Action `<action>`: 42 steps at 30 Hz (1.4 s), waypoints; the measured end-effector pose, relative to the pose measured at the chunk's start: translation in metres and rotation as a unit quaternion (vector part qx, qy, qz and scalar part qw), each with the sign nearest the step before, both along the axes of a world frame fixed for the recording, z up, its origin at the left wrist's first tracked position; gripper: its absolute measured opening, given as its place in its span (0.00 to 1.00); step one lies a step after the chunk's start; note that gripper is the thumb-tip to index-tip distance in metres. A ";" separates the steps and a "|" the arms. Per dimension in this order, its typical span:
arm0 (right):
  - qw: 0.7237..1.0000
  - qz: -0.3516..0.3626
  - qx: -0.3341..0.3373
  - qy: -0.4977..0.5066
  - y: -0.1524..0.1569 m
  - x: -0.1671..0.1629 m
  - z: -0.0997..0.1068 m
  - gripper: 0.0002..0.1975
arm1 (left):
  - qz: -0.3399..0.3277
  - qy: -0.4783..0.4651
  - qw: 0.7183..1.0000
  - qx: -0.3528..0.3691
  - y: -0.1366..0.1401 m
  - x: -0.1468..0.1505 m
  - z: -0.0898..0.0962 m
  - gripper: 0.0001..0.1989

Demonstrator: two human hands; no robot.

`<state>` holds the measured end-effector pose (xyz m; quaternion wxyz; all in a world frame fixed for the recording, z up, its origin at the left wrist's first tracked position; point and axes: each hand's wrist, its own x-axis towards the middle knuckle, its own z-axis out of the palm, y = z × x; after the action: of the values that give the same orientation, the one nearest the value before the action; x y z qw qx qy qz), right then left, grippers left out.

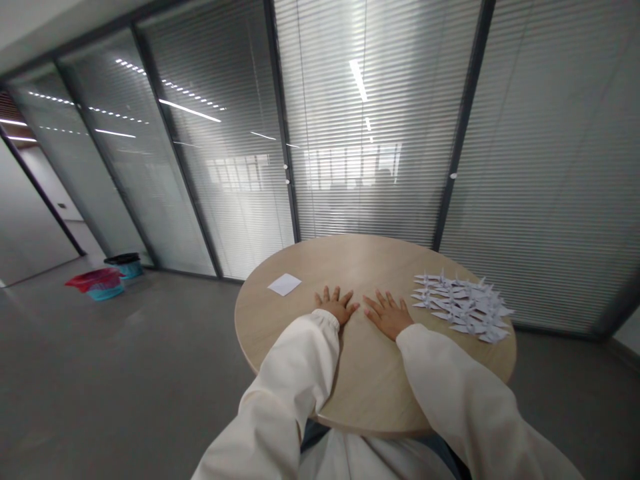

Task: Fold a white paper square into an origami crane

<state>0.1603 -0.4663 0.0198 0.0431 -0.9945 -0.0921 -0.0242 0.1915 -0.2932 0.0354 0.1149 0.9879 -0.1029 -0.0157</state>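
Note:
Both of my hands rest palm down on a round wooden table (370,393), fingers spread and holding nothing. My left hand (337,306) lies left of the middle, to the right of and a little nearer than a white square of paper (285,285). Just to its right is my right hand (387,315), angled inward, with a narrow gap between the two thumbs. Several folded white paper cranes (463,303) stand grouped in rows on the right side of the tabletop, beyond the right hand and apart from it.
Glass partitions with blinds (370,120) run behind the table. On the grey floor (165,373) at the left stand a blue bin with a red liner (100,283) and another blue bin with a black liner (127,265).

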 end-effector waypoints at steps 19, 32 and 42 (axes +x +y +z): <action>1.000 0.006 0.010 -0.001 0.000 0.000 0.000 0.25 | -0.005 -0.003 1.000 0.001 0.001 0.003 -0.004 0.33; 1.000 0.007 0.013 0.000 -0.001 0.000 0.001 0.26 | -0.005 -0.001 1.000 0.004 0.001 0.002 -0.002 0.34; 1.000 0.009 0.004 -0.004 -0.001 0.003 -0.003 0.26 | -0.009 0.002 0.999 0.046 0.000 0.002 -0.002 0.34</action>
<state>0.1637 -0.4672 0.0167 0.0470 -0.9934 -0.1007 -0.0285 0.1934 -0.2929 0.0334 0.0694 0.9911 -0.1109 -0.0232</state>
